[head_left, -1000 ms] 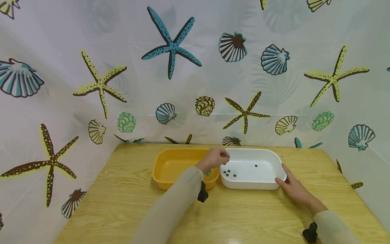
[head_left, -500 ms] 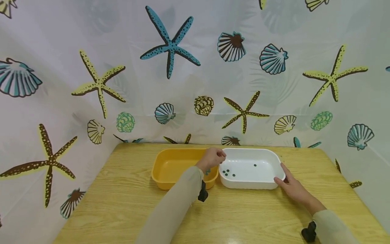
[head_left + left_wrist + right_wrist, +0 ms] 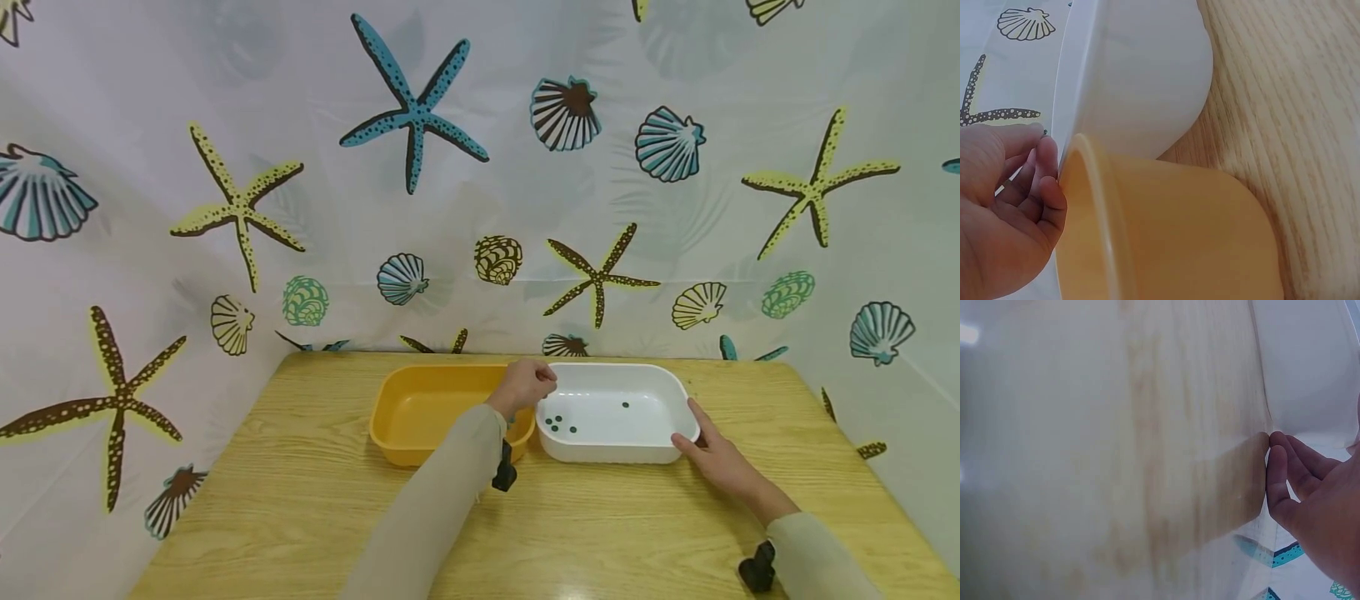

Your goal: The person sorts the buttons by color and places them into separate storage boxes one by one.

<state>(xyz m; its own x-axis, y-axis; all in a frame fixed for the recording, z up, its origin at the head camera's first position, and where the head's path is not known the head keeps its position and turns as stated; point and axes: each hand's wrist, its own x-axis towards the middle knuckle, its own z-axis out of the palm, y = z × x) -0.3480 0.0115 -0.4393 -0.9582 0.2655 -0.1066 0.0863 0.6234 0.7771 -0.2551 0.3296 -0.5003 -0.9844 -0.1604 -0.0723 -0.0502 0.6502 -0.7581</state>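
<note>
In the head view, my left hand (image 3: 522, 387) is above the place where the orange tray (image 3: 420, 417) and the white tray (image 3: 609, 454) meet. Its thumb and index finger pinch a tiny dark piece (image 3: 1045, 132), seen edge-on in the left wrist view. Several small dark green round pieces (image 3: 554, 428) lie on the white tray's floor, mostly toward its left end. My right hand (image 3: 716, 458) holds the white tray's right front corner, thumb at the rim and fingers along the outer side. In the right wrist view, curled fingers (image 3: 1277, 465) are near the tray's wall.
Both trays stand side by side on a wooden table (image 3: 300, 500). A white cloth (image 3: 465, 217) printed with starfish and shells hangs behind and along both sides. My left forearm (image 3: 435, 508) crosses in front of the orange tray's right end.
My left hand has shifted slightly left. Bluish-green pieces glimpsed earlier in the orange tray are now hidden behind the left wrist. The right hand keeps its hold, and the head view drifts a little.
</note>
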